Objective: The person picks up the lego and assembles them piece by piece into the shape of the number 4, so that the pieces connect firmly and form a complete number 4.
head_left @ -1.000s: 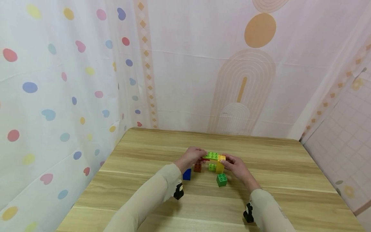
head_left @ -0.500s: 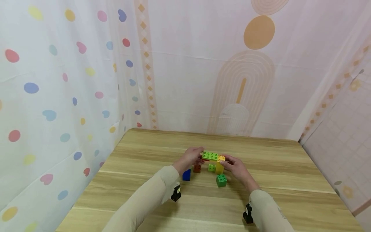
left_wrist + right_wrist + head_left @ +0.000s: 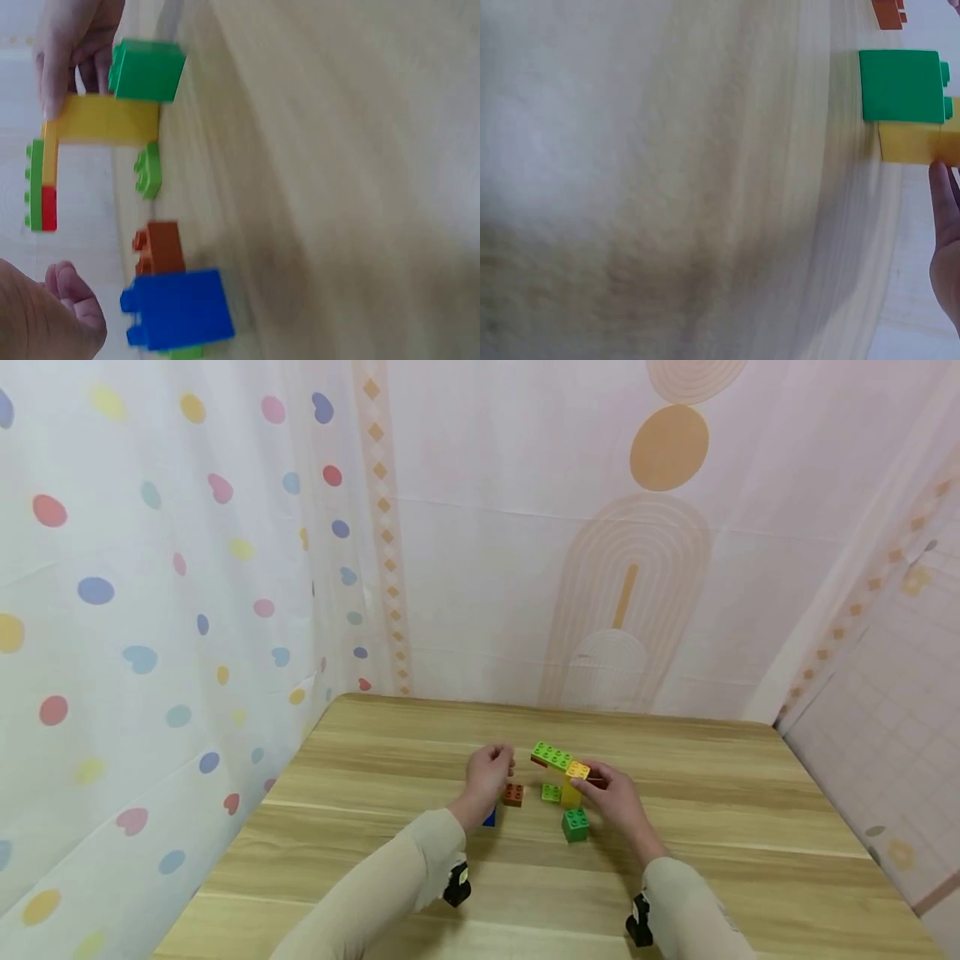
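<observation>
My right hand (image 3: 617,795) pinches the upper part of a tall yellow toy brick tower (image 3: 572,789). From the tower's top a long light green brick (image 3: 552,756) juts out leftward, with a red brick (image 3: 49,208) under its free end. My left hand (image 3: 489,774) hovers apart from this end, its fingers loosely bent with nothing seen in them. Below it stands a blue brick (image 3: 184,310), mostly hidden by the hand in the head view. An orange-brown brick (image 3: 513,794) and a small light green brick (image 3: 551,792) lie between blue brick and tower.
A green brick (image 3: 575,825) stands in front of the tower on the wooden table (image 3: 525,902). Part of another light green piece (image 3: 186,352) shows behind the blue brick. Patterned curtains (image 3: 480,568) hang along the table's back and sides.
My left hand has let go of the long light green brick's end and moved left and nearer. The jutting end now angles farther back. My right hand keeps its pinch on the tower.
</observation>
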`<state>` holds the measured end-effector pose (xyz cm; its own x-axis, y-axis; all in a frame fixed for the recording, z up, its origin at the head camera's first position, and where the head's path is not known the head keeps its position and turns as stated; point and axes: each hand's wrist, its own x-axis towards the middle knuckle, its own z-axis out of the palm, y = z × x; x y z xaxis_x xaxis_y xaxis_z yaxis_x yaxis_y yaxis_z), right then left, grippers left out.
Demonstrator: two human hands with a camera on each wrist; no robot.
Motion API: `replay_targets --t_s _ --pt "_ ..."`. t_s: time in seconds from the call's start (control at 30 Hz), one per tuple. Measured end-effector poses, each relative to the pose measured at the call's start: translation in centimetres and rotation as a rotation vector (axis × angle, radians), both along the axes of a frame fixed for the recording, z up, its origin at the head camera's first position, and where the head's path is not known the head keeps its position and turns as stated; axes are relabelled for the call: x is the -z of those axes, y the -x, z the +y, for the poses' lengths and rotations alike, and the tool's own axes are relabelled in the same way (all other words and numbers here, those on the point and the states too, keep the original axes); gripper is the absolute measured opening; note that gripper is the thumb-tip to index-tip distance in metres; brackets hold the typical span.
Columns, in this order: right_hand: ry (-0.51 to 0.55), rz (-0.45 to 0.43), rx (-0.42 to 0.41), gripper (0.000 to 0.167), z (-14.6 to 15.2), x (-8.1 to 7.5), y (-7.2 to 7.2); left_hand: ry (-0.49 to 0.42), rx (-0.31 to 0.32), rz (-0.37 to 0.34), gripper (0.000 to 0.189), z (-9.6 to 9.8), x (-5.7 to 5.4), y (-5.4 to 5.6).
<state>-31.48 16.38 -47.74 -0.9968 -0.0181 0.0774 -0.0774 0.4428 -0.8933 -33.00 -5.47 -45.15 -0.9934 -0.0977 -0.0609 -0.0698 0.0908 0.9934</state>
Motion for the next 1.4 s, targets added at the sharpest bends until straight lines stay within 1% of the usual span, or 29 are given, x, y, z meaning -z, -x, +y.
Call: replay_targets --t_s 0.07,0.2,0.27,0.4,0.5,0.57,0.67,0.77,0.83,0.9,1.03,1.17,1.27,1.4 --pt "-0.018 0.021 0.023 0.047 -0.1 0.1 -0.1 0.044 -0.006 0.028 0.030 0.5 0.4 -0.4" --pt "-0.056 0.052 0.072 0.046 -0.6 0.3 -0.1 0.116 0.024 0.080 0.029 1.4 1.2 -1.3" --pt "-0.065 0.065 0.094 0.045 -0.9 0.4 -0.2 0.141 0.044 0.096 0.029 1.8 1.4 -1.8" --pt "-0.065 0.081 0.152 0.042 -1.6 0.4 -0.3 0.181 0.088 0.165 0.026 2.6 1.6 -2.8" --pt "-0.061 0.102 0.204 0.041 -2.2 0.4 -0.5 0.202 0.123 0.186 0.024 3.1 1.9 -3.6" --pt "-0.057 0.122 0.237 0.040 -2.5 0.5 -0.7 0.223 0.141 0.193 0.023 3.4 2.3 -3.9" --pt "-0.061 0.148 0.286 0.040 -2.9 0.6 -0.8 0.246 0.161 0.177 0.021 3.8 3.2 -4.1" --pt "-0.066 0.166 0.331 0.040 -3.3 0.8 -0.8 0.252 0.167 0.155 0.020 4.0 3.9 -4.0" --pt "-0.063 0.174 0.361 0.041 -3.5 1.0 -0.9 0.251 0.166 0.139 0.021 4.0 4.1 -3.8" --pt "-0.055 0.182 0.389 0.041 -3.7 1.1 -1.1 0.258 0.159 0.139 0.023 3.9 4.4 -3.4" --pt "-0.032 0.195 0.441 0.039 -4.1 1.3 -1.3 0.285 0.143 0.152 0.028 3.8 4.7 -2.4" --pt "-0.013 0.193 0.472 0.040 -4.5 1.2 -1.5 0.301 0.144 0.143 0.036 3.6 5.0 -1.2" --pt "-0.009 0.188 0.493 0.040 -4.6 1.3 -1.4 0.319 0.159 0.120 0.042 3.6 5.3 -0.5" --pt "-0.003 0.187 0.521 0.040 -4.8 1.4 -1.4 0.372 0.188 0.100 0.045 3.7 5.5 0.3"
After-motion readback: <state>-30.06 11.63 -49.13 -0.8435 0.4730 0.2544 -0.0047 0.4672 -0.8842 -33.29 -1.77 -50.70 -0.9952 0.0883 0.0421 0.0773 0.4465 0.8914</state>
